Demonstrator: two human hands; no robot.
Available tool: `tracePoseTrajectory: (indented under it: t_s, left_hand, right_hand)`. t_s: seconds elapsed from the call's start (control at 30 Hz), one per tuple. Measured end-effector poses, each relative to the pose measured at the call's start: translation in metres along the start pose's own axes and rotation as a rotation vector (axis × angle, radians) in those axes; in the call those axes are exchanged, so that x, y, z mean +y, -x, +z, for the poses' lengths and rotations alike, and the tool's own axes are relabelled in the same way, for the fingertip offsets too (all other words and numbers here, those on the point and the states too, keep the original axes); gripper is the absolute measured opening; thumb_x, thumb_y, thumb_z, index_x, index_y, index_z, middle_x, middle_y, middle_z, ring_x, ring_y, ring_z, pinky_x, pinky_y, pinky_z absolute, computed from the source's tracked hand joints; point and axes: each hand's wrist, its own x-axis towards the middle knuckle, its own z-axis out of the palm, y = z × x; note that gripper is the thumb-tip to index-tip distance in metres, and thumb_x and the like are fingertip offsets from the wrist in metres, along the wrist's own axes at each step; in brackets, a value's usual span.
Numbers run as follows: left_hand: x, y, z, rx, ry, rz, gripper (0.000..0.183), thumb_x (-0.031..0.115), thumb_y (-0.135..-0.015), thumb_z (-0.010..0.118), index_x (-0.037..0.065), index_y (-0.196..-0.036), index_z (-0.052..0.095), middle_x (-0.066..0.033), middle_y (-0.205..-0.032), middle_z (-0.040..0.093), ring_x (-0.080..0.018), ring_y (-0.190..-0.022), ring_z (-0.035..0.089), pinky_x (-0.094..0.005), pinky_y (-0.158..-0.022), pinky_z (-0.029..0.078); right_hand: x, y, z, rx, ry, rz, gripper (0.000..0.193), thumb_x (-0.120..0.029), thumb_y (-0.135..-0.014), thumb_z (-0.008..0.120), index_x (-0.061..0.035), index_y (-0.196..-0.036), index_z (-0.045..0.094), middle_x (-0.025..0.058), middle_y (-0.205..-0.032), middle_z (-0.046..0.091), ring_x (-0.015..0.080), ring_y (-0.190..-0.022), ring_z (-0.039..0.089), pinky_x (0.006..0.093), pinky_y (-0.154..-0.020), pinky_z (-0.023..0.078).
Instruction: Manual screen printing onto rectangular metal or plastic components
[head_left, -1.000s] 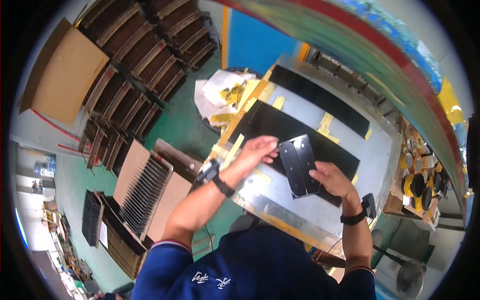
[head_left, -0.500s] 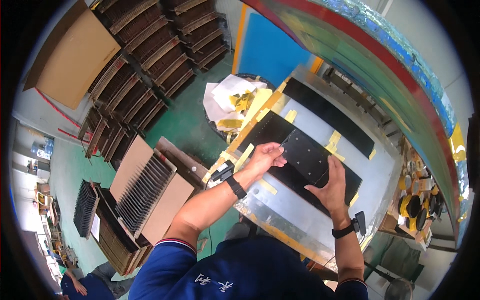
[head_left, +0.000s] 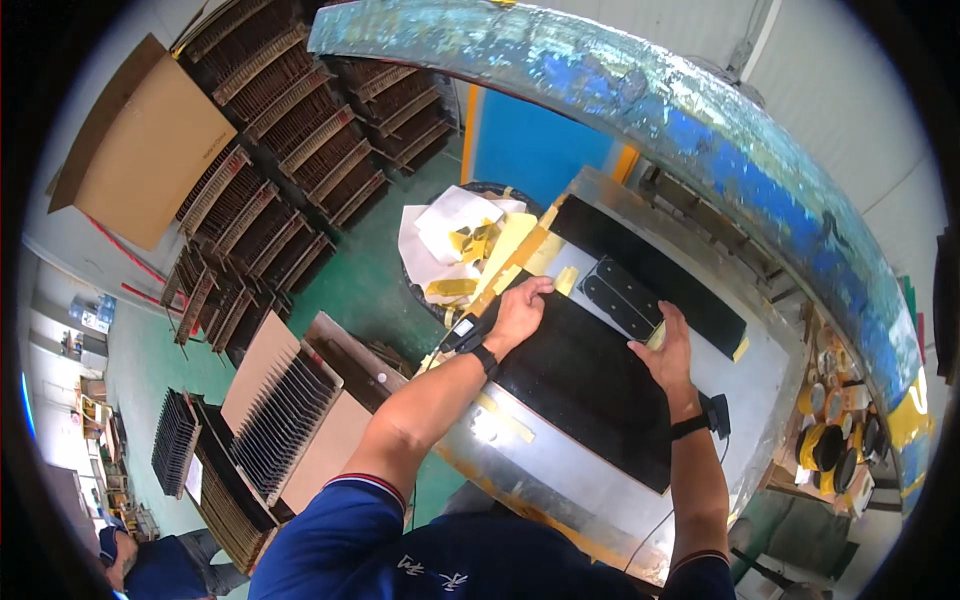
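Observation:
A small black plate point(head_left: 620, 298) with pale outlines and dots lies between a large black panel point(head_left: 585, 385) and a long black strip point(head_left: 690, 285), all on a pale worktable point(head_left: 500, 425). My left hand point(head_left: 520, 312) is at the far left corner of the large panel, beside a yellow tape tab, its fingers partly curled with no object visible in them. By the plate's right end is my right hand point(head_left: 670, 355), thumb and fingers spread around a bit of yellow tape. Whether it touches the plate is hard to tell.
A thick paint-crusted frame point(head_left: 640, 95) arches over the table's far side. Behind my left hand stands a bin point(head_left: 425, 295) of papers and yellow tape. Racks point(head_left: 290, 130) and stacked black panels point(head_left: 285, 430) are at left; tape rolls point(head_left: 835, 450) at right.
The dotted plate is farther off, beside the large panel instead of over it. My left hand has come away from the plate. The overhead frame's position and tilt look different.

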Motion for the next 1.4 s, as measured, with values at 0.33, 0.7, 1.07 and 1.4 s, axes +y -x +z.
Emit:
tracePoseTrajectory:
  t_s: [0.33, 0.7, 1.07, 1.4]
  left_hand:
    - [0.009, -0.018, 0.006, -0.108, -0.295, 0.356, 0.056, -0.004, -0.073, 0.047, 0.005, -0.129, 0.052, -0.0103, -0.115, 0.067, -0.0322, -0.117, 0.054, -0.0397, -0.102, 0.043]
    - [0.01, -0.019, 0.005, -0.132, -0.267, 0.353, 0.057, -0.003, -0.073, 0.049, 0.005, -0.13, 0.05, -0.0091, -0.114, 0.067, -0.0319, -0.118, 0.054, -0.04, -0.104, 0.04]
    - [0.017, -0.017, 0.006, -0.141, -0.309, 0.352, 0.051, 0.0, -0.075, 0.051, 0.005, -0.126, 0.054, -0.0075, -0.114, 0.068, -0.0299, -0.117, 0.053, -0.039, -0.104, 0.041]
    - [0.017, -0.017, 0.004, -0.156, -0.338, 0.314, 0.051, 0.0, -0.075, 0.052, 0.007, -0.125, 0.056, -0.008, -0.114, 0.066, -0.0293, -0.117, 0.053, -0.0393, -0.102, 0.041]
  right_hand:
    - [0.017, -0.022, 0.008, -0.165, 0.065, 0.041, 0.089, -0.023, -0.06, 0.087, -0.0038, -0.135, 0.044, 0.0191, -0.134, 0.05, 0.0387, -0.124, 0.047, 0.0436, -0.107, 0.038]
    - [0.014, -0.023, 0.006, -0.177, 0.076, -0.026, 0.089, -0.025, -0.06, 0.087, -0.0027, -0.135, 0.044, 0.0195, -0.131, 0.052, 0.0397, -0.121, 0.048, 0.0451, -0.104, 0.039]
    - [0.022, -0.022, 0.009, -0.179, 0.099, -0.061, 0.087, -0.026, -0.058, 0.087, -0.0027, -0.131, 0.047, 0.0191, -0.133, 0.052, 0.0382, -0.122, 0.048, 0.0474, -0.106, 0.036]
    - [0.016, -0.023, 0.01, -0.19, 0.097, -0.059, 0.085, -0.024, -0.057, 0.088, -0.0026, -0.13, 0.048, 0.0192, -0.13, 0.054, 0.0382, -0.121, 0.049, 0.0462, -0.104, 0.037]
